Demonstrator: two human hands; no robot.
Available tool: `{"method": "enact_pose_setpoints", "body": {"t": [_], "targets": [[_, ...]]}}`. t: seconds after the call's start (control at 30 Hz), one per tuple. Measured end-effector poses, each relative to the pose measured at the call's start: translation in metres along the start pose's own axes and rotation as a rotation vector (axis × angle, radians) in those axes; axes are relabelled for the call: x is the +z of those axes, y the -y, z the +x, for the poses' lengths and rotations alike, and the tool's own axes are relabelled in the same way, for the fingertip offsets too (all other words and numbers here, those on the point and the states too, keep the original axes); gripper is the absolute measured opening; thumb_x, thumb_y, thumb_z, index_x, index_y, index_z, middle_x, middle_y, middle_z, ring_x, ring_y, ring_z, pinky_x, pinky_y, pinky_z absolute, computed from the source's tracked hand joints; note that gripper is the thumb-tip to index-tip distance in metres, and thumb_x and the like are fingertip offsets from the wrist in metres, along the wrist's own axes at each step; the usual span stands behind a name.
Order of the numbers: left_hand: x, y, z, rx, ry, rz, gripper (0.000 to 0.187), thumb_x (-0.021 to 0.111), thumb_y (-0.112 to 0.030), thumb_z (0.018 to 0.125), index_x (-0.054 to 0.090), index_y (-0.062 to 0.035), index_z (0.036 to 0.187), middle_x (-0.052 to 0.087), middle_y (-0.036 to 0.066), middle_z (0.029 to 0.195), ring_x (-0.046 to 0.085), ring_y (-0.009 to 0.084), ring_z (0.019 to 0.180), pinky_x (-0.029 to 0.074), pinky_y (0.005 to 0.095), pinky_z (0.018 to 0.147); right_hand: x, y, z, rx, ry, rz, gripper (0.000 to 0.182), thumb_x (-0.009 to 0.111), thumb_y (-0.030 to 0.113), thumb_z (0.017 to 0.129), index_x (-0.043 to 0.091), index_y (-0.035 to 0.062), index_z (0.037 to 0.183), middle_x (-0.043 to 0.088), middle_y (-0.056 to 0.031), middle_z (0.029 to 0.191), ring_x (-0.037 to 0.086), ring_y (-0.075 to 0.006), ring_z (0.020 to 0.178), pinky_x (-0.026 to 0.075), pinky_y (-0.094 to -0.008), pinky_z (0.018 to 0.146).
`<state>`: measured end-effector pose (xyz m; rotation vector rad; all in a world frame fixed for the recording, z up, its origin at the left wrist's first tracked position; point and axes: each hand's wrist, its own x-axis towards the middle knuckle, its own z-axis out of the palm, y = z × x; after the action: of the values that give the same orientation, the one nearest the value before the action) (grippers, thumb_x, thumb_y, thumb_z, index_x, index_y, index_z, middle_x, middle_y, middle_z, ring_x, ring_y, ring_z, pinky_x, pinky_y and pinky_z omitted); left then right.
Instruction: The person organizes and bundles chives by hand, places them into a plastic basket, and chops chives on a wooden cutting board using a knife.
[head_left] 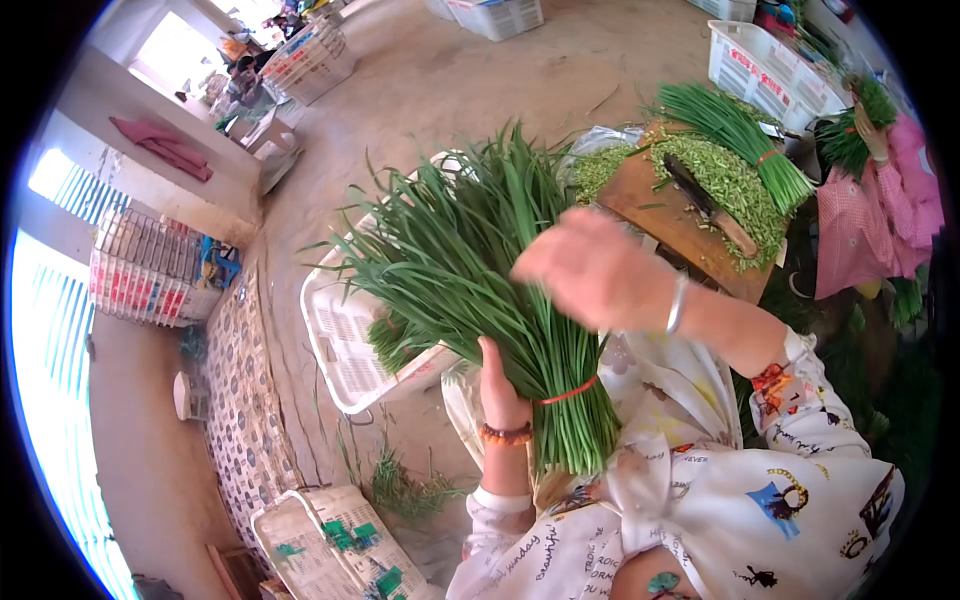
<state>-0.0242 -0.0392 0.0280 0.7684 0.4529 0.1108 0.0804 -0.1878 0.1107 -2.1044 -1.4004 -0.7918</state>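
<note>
Bare brown floor across upper centre of frame; wooden board (640,198) with knife (708,203) and chopped greens (735,170) at upper right. Green bunch (505,290), tied with red band (570,391), at centre, above white basket (335,325). Left hand (505,400) supports its side, thumb raised, other fingers mostly hidden. Right hand (592,270) blurred over leaves; its finger spread unclear.

We're up on your head, the single camera looking forward and down, the green bunch (490,260) close below you near mid-view; this wide, dark-rimmed view takes in the floor (440,75) far beyond the bunch.
</note>
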Motion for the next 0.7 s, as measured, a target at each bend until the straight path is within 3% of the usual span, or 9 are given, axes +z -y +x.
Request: {"method": "enact_pose_setpoints", "body": {"t": [0.03,0.07,0.17,0.23,0.37,0.47,0.5,0.57,0.7], "targets": [[0.005,0.0,0.0,-0.054,0.031,0.015,0.049,0.036,-0.037,0.089,0.034,-0.0014,0.123,0.045,0.008,0.119,0.046,0.0194,0.105,0.037,0.0334,0.09,0.009,0.008,0.002,-0.182,0.022,0.015,0.027,0.052,0.019,0.074,0.053,0.0084,0.099,0.056,-0.0034,0.086,0.051,-0.0182,0.09,0.033,-0.0405,0.09],[0.01,0.001,0.0,-0.009,0.007,0.036,0.049,0.034,-0.037,0.09,0.034,-0.0011,0.123,0.045,0.008,0.119,0.046,0.0188,0.105,0.037,0.0331,0.09,0.018,0.009,0.0,-0.178,0.018,0.003,0.027,0.052,0.019,0.074,0.053,0.0084,0.099,0.056,-0.0034,0.086,0.051,-0.0182,0.09,0.033,-0.0405,0.09],[0.007,0.0,-0.006,0.008,0.015,-0.011,0.048,0.033,-0.037,0.09,0.034,-0.0008,0.122,0.044,0.008,0.119,0.046,0.0194,0.105,0.037,0.033,0.091,0.032,0.006,-0.004,-0.075,0.21,-0.105,0.035,0.054,0.031,0.076,0.054,0.0089,0.103,0.055,-0.0007,0.08,0.049,-0.0163,0.092,0.023,-0.0432,0.098],[0.003,0.001,-0.007,0.027,0.018,-0.044,0.048,0.032,-0.036,0.09,0.034,-0.0007,0.123,0.044,0.009,0.12,0.046,0.0199,0.106,0.036,0.0334,0.091,0.031,0.001,-0.009,0.041,0.262,-0.048,0.036,0.054,0.031,0.076,0.053,0.008,0.104,0.054,-0.0013,0.075,0.05,-0.0166,0.087,0.025,-0.0425,0.096],[0.006,0.005,-0.005,0.03,-0.002,-0.055,0.043,0.035,-0.036,0.09,0.042,-0.0029,0.117,0.049,0.008,0.114,0.049,0.0211,0.101,0.037,0.0345,0.089,0.027,-0.002,-0.006,0.075,0.304,-0.102,0.036,0.058,0.023,0.073,0.052,0.0086,0.105,0.053,-0.0005,0.073,0.048,-0.0165,0.086,0.027,-0.0389,0.093],[0.004,0.005,-0.005,0.053,0.032,-0.067,0.043,0.036,-0.036,0.089,0.042,-0.0035,0.117,0.049,0.008,0.114,0.048,0.0215,0.102,0.037,0.0351,0.089,0.029,-0.008,-0.005,0.08,0.212,-0.016,0.017,0.055,0.01,0.071,0.053,0.0081,0.088,0.052,-0.001,0.064,0.05,-0.0176,0.075,0.033,-0.0319,0.079],[0.003,0.006,-0.004,0.045,0.034,-0.073,0.043,0.036,-0.036,0.089,0.042,-0.0037,0.117,0.049,0.008,0.114,0.048,0.0218,0.102,0.037,0.0354,0.089,0.028,-0.008,-0.006,0.079,0.214,-0.016,0.017,0.055,0.01,0.071,0.053,0.0081,0.088,0.052,-0.001,0.064,0.05,-0.0176,0.075,0.033,-0.0319,0.079],[0.003,0.006,-0.003,0.035,0.034,-0.08,0.043,0.036,-0.036,0.089,0.042,-0.0039,0.117,0.049,0.008,0.114,0.048,0.022,0.102,0.038,0.0358,0.089,0.027,-0.009,-0.007,0.067,0.161,-0.02,0.007,0.053,0.01,0.07,0.047,0.0086,0.073,0.052,-0.0019,0.059,0.05,-0.018,0.071,0.035,-0.0316,0.072],[0.003,0.006,-0.004,0.027,0.018,-0.076,0.044,0.036,-0.037,0.089,0.042,-0.0039,0.117,0.048,0.008,0.115,0.048,0.0225,0.102,0.038,0.0366,0.089,0.021,-0.007,-0.012,0.081,0.171,-0.013,0.007,0.052,0.009,0.069,0.05,0.0087,0.076,0.053,-0.0009,0.061,0.05,-0.0171,0.072,0.034,-0.0307,0.07]]}}
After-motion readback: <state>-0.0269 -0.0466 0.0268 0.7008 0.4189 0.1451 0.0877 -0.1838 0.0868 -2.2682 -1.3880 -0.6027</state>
